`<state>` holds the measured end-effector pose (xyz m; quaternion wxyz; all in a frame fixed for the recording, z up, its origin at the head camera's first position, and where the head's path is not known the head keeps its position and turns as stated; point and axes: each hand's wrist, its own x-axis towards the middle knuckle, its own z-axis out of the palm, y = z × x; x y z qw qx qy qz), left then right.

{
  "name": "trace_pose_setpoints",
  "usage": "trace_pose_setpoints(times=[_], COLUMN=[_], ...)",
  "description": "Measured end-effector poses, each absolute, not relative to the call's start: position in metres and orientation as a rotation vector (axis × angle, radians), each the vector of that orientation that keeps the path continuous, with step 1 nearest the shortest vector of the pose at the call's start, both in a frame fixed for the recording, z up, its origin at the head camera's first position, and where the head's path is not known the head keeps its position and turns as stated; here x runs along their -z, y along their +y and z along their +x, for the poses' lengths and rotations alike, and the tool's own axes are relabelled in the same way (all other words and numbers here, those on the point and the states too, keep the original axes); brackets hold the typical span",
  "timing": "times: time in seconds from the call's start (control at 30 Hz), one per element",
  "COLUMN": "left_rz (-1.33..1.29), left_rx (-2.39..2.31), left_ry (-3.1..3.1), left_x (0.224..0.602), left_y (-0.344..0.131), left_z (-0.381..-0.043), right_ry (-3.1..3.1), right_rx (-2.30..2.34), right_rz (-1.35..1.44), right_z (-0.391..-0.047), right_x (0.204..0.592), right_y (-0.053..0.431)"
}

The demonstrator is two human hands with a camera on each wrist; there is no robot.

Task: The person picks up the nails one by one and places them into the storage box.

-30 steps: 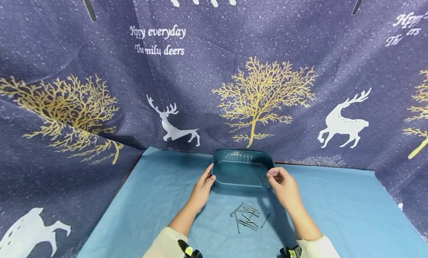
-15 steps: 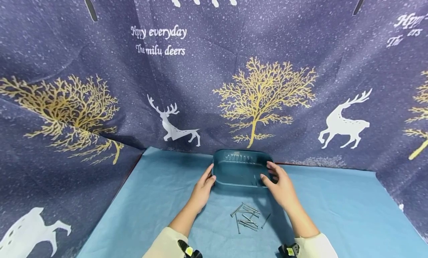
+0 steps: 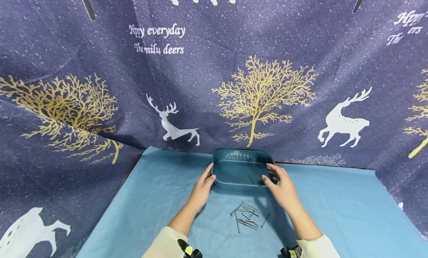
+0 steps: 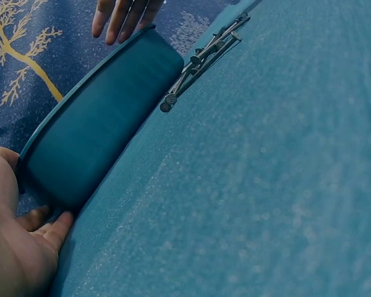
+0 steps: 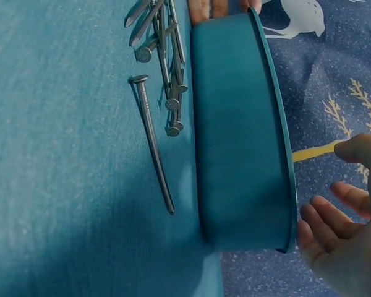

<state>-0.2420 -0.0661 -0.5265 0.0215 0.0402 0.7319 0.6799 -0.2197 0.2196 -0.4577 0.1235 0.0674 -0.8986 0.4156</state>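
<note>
A dark teal plastic tray (image 3: 234, 183) stands at the back of the cloth-covered table. My left hand (image 3: 201, 187) holds its left side, with the thumb near the front corner; in the left wrist view, this hand (image 4: 18, 229) wraps that end of the tray. Over the right end, my right hand (image 3: 281, 185) has its fingers spread apart with nothing between them. A thin nail (image 3: 251, 180) shows inside the tray near the front wall. In front of the tray lies a loose pile of steel nails (image 3: 248, 221), and one separate nail (image 3: 265, 220) lies to its right.
Light blue cloth (image 3: 341, 213) covers the table. Behind the tray hangs a dark blue curtain (image 3: 207, 83) printed with white deer and golden trees, close to the tray's back rim.
One second ago my right thumb and fingers pinched a nail over the tray's right front. They have since spread and let it go into the tray. My left hand stays in place.
</note>
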Motion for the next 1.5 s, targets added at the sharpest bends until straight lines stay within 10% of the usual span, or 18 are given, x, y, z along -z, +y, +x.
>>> trace_pose_setpoints(times=[1.5], left_rz=[0.12], left_rx=[-2.109], left_ry=[2.251], left_x=[0.528], left_y=[-0.066], left_z=[-0.241], right_ry=[-2.623], right_rx=[-1.106], right_rz=[0.363], right_z=[-0.186], right_x=[0.463], right_y=[0.215])
